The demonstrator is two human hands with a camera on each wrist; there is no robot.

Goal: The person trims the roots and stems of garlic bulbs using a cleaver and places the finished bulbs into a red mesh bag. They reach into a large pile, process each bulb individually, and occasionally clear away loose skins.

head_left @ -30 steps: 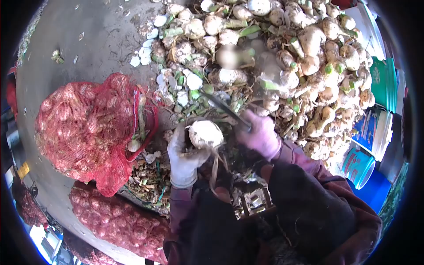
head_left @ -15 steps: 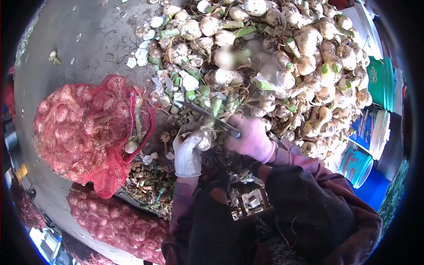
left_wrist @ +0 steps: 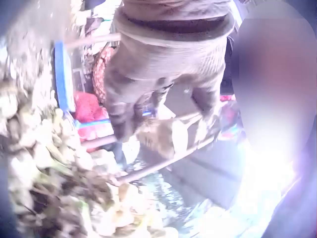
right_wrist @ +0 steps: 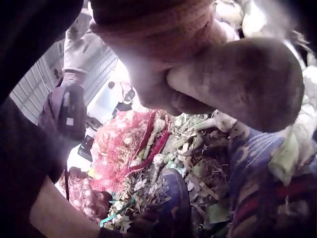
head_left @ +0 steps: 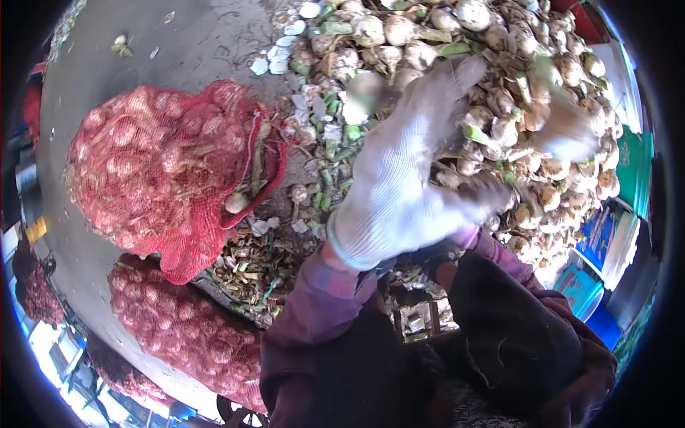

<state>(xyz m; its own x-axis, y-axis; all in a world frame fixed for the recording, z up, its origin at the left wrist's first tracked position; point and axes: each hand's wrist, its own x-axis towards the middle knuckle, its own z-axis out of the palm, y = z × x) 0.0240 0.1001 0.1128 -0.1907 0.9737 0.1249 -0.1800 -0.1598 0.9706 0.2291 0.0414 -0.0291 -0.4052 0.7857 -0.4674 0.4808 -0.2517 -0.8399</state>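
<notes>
My gloved left hand (head_left: 399,178) reaches far to the right over the heap of garlic (head_left: 421,32), its fingers stretched out. Right of those fingertips and apart from them, a pale garlic bulb (head_left: 571,135) shows blurred by motion. In the left wrist view the fingers (left_wrist: 119,119) are spread. My right hand (right_wrist: 158,59) is mostly hidden behind the left one in the head view. Its fingers are curled in the right wrist view, low beside the legs; the knife seen there earlier is hidden from view.
A full red mesh bag of garlic (head_left: 157,164) stands at left, a second mesh bag (head_left: 185,328) below it. Stem trimmings (head_left: 250,274) litter the ground between bag and legs. Green (head_left: 635,167) and turquoise buckets (head_left: 579,285) line the right side.
My left hand, gripping a garlic bulb against the knife half a second ago, has swung up and right and let the bulb go. The head view has shifted slightly.
</notes>
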